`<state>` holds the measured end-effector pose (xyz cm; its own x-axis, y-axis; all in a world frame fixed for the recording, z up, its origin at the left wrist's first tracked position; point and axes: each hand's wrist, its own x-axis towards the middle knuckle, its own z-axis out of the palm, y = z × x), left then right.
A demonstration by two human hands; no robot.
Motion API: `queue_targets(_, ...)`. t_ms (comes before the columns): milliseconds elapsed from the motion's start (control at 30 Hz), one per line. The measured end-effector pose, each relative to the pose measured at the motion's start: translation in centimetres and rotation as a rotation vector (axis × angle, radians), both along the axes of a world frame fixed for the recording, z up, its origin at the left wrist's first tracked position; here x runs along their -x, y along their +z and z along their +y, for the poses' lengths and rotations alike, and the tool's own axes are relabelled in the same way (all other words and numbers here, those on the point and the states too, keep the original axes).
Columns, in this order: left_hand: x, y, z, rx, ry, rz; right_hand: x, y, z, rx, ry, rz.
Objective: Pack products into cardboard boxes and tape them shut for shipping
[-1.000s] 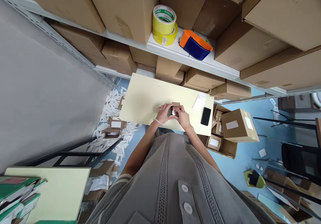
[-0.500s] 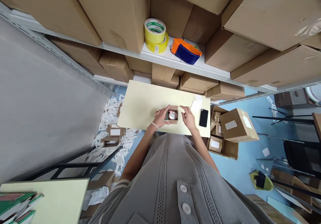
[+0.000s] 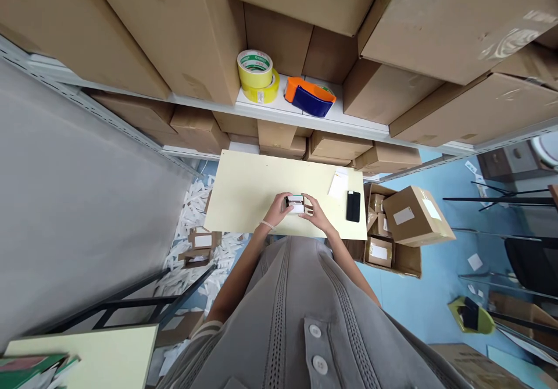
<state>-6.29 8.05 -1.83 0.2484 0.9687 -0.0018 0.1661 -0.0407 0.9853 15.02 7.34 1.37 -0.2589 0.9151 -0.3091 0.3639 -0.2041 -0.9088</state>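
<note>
White-topped small box (image 3: pixel 296 208) at frame centre, over pale cream table (image 3: pixel 244 185). Left hand (image 3: pixel 277 209) and right hand (image 3: pixel 317 213) pinch its opposite sides, from what I see. Uneven squeeze could buckle or tip it.

Bare forearms extended, a person stands with both arms reaching forward and angling inward, as I look on. The left forearm (image 3: pixel 244 264) slants in toward the body's midline, the left hand (image 3: pixel 276 209) turned inward with its fingers (image 3: pixel 283 196) curled. Facing it at nearly the same level is the right hand (image 3: pixel 318 214), at the end of the right forearm (image 3: pixel 350 261), fingers bent and slightly spread. The two hands stand close but apart, each clasping from its own side.
</note>
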Motion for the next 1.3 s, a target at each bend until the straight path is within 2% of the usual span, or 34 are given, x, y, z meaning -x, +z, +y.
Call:
queue_targets(133, -0.6, -0.3, -0.3, 0.027, 0.023, -0.015, 0.7, 0.3, -0.3, 0.073, -0.023, 0.137)
queue_targets(300, -1.4, -0.5, -0.8, 0.079, -0.020, -0.011, 1.3, -0.7, -0.7, 0.421, -0.064, 0.244)
queue_targets(367, -1.4, -0.6, -0.8, 0.087, -0.046, -0.008, 1.7, -1.3, -0.7, 0.453, -0.087, 0.275)
queue_targets(500, -0.3, -0.7, 0.2, 0.014, -0.036, 0.023, 3.7, -2.3, 0.1, 0.424, -0.113, 0.341)
queue_targets(600, 2.1, -0.8, 1.6, -0.016, 0.016, 0.054, 6.9, -2.6, 1.7, 0.412, -0.127, 0.374)
queue_targets(667, 4.6, -0.9, 2.9, -0.023, 0.072, 0.081, 9.8, -2.7, 3.5, 0.398, -0.121, 0.385)
queue_targets(933, 18.1, -0.9, 9.2, -0.047, 0.288, 0.182, 23.9, -2.0, 12.9, 0.450, -0.041, 0.312)
queue_targets(1033, 21.8, -0.7, 10.9, -0.058, 0.346, 0.204, 27.6, -1.4, 15.6, 0.474, -0.001, 0.290)
queue_targets(1133, 23.4, -0.5, 11.8, -0.057, 0.366, 0.212, 29.2, -1.1, 17.1, 0.503, 0.036, 0.268)
queue_targets(1300, 23.2, -1.0, 11.9, -0.076, 0.408, 0.199, 29.1, -1.6, 17.5, 0.493, 0.054, 0.255)
